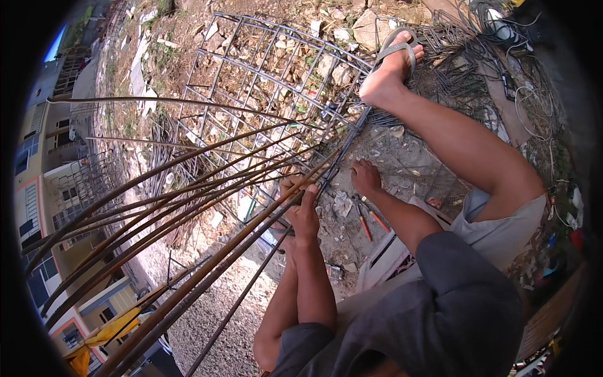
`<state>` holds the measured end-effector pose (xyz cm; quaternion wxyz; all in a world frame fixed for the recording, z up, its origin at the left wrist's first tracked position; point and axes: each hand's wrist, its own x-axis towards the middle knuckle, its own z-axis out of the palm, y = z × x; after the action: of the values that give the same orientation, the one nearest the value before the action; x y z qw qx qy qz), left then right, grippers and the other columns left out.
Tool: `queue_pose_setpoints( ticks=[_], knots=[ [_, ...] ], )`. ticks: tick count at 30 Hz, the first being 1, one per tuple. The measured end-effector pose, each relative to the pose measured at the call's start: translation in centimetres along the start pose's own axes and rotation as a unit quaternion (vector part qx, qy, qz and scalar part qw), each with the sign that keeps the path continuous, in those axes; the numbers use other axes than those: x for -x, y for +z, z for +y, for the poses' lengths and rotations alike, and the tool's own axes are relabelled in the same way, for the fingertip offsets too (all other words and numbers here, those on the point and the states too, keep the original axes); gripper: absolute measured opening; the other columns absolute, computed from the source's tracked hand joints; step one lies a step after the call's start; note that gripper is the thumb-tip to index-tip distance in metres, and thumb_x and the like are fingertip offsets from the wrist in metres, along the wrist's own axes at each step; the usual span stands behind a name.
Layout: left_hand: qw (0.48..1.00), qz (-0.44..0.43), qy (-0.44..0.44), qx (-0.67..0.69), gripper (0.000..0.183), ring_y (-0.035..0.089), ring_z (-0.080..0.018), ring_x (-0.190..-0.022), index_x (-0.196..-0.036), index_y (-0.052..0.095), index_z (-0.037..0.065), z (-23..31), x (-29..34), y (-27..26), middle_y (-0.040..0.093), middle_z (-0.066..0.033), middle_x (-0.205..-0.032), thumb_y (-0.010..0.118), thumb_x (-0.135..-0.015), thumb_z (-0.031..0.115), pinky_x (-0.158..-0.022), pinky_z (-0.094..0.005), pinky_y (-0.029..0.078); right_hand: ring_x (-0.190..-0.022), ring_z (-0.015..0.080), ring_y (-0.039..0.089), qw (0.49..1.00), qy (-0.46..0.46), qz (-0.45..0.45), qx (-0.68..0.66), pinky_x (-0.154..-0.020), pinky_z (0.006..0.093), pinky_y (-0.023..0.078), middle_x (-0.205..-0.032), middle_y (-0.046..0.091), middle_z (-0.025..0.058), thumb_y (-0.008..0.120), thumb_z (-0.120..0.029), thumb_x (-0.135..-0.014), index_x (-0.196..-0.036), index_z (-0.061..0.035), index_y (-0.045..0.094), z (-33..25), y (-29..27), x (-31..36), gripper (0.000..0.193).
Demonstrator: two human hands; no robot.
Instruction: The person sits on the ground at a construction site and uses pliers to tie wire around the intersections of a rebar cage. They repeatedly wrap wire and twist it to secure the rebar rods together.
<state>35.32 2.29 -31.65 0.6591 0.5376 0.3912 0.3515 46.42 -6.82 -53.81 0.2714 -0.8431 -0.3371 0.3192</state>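
Observation:
My left hand [304, 213] is closed around a rusty steel rod [245, 220], its thumb raised and its fingertips showing on the far side. A darker rod runs alongside, partly hidden by the hand. The rods reach a tied lattice of reinforcing bars [257, 75]. To the right, my right hand [365, 177] is low over the dirt beside the lattice's edge. Its fingers are apart and hold nothing that I can see. A hand tool with two orange handles [365, 227] lies on the ground below it.
Several long rusty bars [169, 204] fan out to the left. My sandalled foot [399, 60] is at the lattice's far right corner. Wire coils [496, 25] lie at the upper right. Stones, litter and a gravel patch [213, 314] cover the ground; buildings stand at the left.

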Motion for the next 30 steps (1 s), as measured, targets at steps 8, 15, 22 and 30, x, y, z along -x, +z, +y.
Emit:
queue_pose_setpoints(
  ticks=[8,15,22,30],
  knots=[
    [0.998,-0.01,0.043,0.046,0.027,0.053,-0.009,-0.085,-0.111,0.055,0.005,0.6,-0.2,0.6,0.058,-0.0004,-0.094,0.063,-0.087,-0.003,-0.08,-0.0247,0.043,-0.099,0.0339,0.059,0.973,-0.066,0.191,-0.116,-0.085,0.0441,0.048,-0.099,0.063,0.0118,0.064,-0.013,-0.088,-0.099,-0.0076,0.066,-3.0,-3.9,4.3,0.013],
    [0.996,-0.006,0.067,0.05,0.023,0.052,-0.0096,-0.084,-0.108,0.055,0.006,0.3,0.0,1.0,0.056,-0.0008,-0.092,0.065,-0.088,0.001,-0.081,-0.0254,0.043,-0.091,0.0345,0.065,0.937,-0.117,0.307,-0.118,-0.079,0.0425,0.052,-0.097,0.067,0.0126,0.062,-0.014,-0.09,-0.1,-0.0071,0.067,-4.9,-14.1,5.6,0.014],
    [0.989,-0.03,0.093,0.111,0.03,0.053,-0.0107,-0.087,-0.105,0.049,0.007,-0.5,0.2,-0.4,0.055,-0.0015,-0.094,0.068,-0.084,-0.003,-0.084,-0.0274,0.044,-0.092,0.0344,0.066,0.938,-0.277,0.183,-0.096,-0.079,0.0424,0.052,-0.099,0.068,0.0124,0.063,-0.016,-0.09,-0.1,-0.0072,0.068,-11.2,-19.4,9.8,0.014],
    [0.98,-0.08,0.179,0.023,0.043,0.05,-0.0193,-0.118,-0.107,0.043,0.007,-1.7,1.9,-0.5,0.051,-0.0091,-0.122,0.066,-0.075,-0.008,-0.104,-0.0327,0.038,-0.091,0.034,0.066,0.941,-0.277,0.152,-0.12,-0.079,0.0424,0.053,-0.095,0.07,0.0118,0.066,-0.019,-0.088,-0.096,-0.0084,0.072,-11.2,-13.7,10.5,0.015]
  ],
)
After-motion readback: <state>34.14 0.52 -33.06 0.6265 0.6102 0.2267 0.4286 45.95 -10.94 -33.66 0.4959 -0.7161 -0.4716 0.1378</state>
